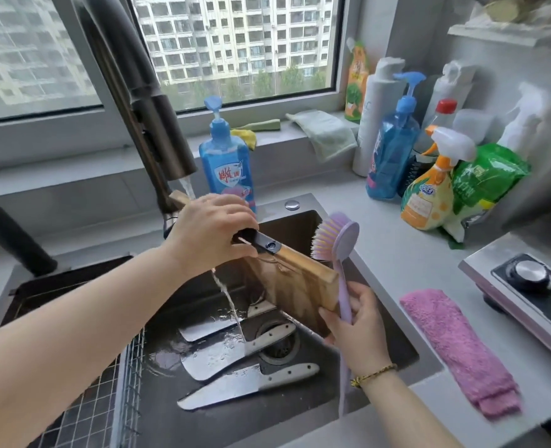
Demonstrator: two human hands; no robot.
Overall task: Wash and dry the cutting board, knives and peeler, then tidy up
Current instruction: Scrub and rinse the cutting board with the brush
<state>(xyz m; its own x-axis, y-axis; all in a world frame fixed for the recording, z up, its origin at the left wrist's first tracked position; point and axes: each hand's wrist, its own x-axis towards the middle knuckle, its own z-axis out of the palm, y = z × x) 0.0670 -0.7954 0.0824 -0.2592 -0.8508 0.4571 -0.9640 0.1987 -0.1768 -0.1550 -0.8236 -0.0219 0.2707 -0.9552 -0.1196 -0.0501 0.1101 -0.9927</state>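
My left hand (208, 232) grips the top edge of a wooden cutting board (295, 287), which stands on edge over the dark sink (303, 221). Water runs from the tap (167, 143) past the board into the sink. My right hand (356, 324) holds the handle of a purple dish brush (335, 237), whose bristle head sits close to the board's upper right edge. Three knives with pale handles (238, 347) lie flat on the sink floor near the drain. The peeler is not in view.
A blue dish soap bottle (227, 163) stands behind the sink. Several cleaning bottles (429, 176) crowd the counter at right. A pink towel (458, 347) lies on the counter beside the stove (526, 286). A wire rack (106, 399) sits in the sink's left part.
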